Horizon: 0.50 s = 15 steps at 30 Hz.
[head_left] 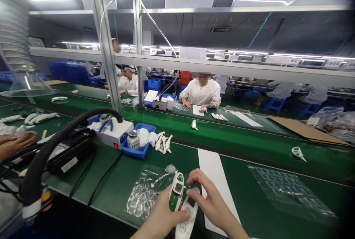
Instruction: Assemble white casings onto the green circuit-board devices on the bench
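My left hand (163, 213) is wrapped round an opened white handheld device. Its one half (175, 194) shows a green circuit board with a small square screen. The other half, a white cover (188, 218) with a dark window, lies beside it under my left thumb. My right hand (209, 198) is at the cover's upper end, thumb on its edge and index finger curled above; whether it pinches anything small is unclear. Under and left of the device is a bag of clear plastic parts (142, 194). A white paper sheet (219, 183) runs beneath my right hand.
A blue tray (138, 152) holds a bottle and white wipes, with white shells (163, 143) beside it. A grey box (115, 135) and black hose stand left. Clear film (291, 191) lies right. A device part (298, 153) sits on the belt. Another person's hands (18, 141) show far left.
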### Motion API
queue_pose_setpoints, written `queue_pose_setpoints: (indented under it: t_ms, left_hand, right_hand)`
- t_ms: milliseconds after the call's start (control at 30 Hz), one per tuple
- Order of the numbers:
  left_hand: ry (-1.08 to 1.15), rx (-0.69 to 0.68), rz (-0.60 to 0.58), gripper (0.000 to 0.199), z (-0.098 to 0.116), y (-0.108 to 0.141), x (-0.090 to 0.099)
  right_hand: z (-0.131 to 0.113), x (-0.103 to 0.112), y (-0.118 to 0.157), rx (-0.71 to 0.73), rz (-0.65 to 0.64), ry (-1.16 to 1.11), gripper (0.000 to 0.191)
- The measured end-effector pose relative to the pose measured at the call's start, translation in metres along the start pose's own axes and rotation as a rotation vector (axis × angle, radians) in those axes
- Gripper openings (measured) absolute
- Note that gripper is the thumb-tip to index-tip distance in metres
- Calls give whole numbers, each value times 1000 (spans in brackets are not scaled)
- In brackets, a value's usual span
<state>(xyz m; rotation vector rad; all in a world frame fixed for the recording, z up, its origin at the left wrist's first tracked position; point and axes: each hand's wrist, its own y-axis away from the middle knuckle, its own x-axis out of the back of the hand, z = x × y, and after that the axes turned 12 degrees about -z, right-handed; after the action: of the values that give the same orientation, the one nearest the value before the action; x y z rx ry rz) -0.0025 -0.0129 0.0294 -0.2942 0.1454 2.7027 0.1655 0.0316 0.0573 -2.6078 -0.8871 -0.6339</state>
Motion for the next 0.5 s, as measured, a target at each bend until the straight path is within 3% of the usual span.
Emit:
queue_pose_setpoints:
  t_ms: [167, 300, 367, 500]
  left_hand:
    - [-171, -8, 55, 48, -12, 26, 0]
    - [-211, -111, 121, 32, -28, 42, 9]
    - [-102, -82, 198, 31, -40, 52, 17]
    - [276, 148, 393, 64, -63, 77, 30]
  right_hand:
    - [-9, -36, 4, 35, -14, 124, 9]
    - [-12, -78, 18, 321, 34, 402, 17]
    - [-8, -87, 15, 378, 32, 407, 17]
    - [28, -60, -38, -18, 54, 257, 17]
